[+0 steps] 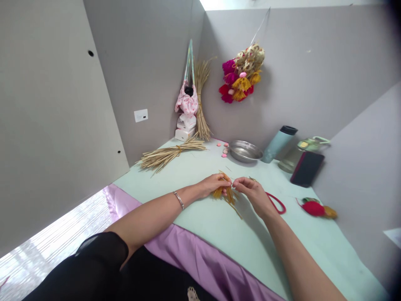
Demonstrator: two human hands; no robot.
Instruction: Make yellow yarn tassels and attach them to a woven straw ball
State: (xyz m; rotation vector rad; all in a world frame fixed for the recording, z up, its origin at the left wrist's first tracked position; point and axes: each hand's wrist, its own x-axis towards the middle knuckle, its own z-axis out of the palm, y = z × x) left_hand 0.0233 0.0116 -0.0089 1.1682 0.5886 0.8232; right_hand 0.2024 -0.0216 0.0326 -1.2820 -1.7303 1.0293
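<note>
My left hand [217,184] is closed around a mustard-yellow tassel [230,195] of stringy fibres, some strands trailing below it onto the pale green table. Close beside it, fingertips almost touching it, my right hand [250,190] is pinched. Whatever lies between those fingertips is too fine to make out, though a thin strand seems to run near them. A red looped cord [280,205] lies on the table just right of my right hand, partly hidden behind the wrist.
Straw bundles [167,155] lie and stand at the back left. Small pink pieces [224,155] sit beside a metal bowl [246,151]. A tumbler [278,144], green bottle [290,161], phone [307,169] and red-yellow tassel [316,208] are at right. Colourful woven ornaments [242,75] hang above.
</note>
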